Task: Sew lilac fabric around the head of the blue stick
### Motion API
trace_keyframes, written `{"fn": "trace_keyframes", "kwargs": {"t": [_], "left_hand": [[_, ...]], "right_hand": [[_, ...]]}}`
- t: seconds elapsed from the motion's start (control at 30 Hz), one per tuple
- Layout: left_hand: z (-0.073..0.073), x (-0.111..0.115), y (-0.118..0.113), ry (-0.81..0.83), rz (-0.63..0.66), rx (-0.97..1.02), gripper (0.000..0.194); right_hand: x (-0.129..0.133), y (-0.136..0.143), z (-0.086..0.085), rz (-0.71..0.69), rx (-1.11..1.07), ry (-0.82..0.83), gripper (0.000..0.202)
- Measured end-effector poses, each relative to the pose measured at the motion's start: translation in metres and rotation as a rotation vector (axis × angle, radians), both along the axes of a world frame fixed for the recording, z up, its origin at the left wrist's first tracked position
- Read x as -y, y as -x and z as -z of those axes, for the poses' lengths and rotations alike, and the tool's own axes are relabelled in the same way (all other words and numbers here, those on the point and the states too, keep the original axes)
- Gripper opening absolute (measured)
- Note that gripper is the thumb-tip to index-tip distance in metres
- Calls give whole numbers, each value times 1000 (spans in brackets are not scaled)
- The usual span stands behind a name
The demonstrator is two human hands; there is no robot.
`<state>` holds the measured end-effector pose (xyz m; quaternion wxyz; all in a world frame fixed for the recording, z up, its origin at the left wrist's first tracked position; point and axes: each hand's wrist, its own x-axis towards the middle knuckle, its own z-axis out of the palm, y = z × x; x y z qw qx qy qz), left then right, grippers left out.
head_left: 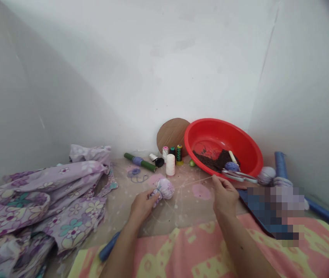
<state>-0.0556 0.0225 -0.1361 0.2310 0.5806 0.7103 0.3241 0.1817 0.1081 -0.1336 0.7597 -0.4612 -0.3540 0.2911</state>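
Pinched in my left hand (141, 206) is a small ball of floral fabric (166, 188), gathered at its neck with a bluish tie. My right hand (225, 195) is closed, with thumb and fingers together on a thin pale thread (195, 181). That thread stretches fairly straight across from the fabric ball to my right fingertips. A white spool of thread (170, 165) stands upright just beyond the ball. Past my right hand, scissors (241, 175) lie against the rim of a tilted red basin (257, 154).
Floral cloth (77, 208) is heaped on the left. A green tube with blue thread (141, 162) and several smaller spools lie at the back, before a cardboard disc (171, 133). Dark soil (207, 160) is in the basin. A partly blurred dark flat object (259, 212) lies on the right.
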Motion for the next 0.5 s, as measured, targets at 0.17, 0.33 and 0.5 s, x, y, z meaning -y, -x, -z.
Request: {"fn": "trace_keyframes", "kwargs": {"t": [0.17, 0.33, 0.5], "left_hand": [[-2, 1, -1, -25, -17, 51, 45], [-1, 1, -2, -13, -24, 96, 45], [-2, 1, -1, -22, -15, 100, 46]], "right_hand": [[-15, -18, 0, 235, -6, -35, 25], [-20, -24, 2, 219, 18, -43, 33], [-14, -20, 3, 129, 119, -20, 35]]}}
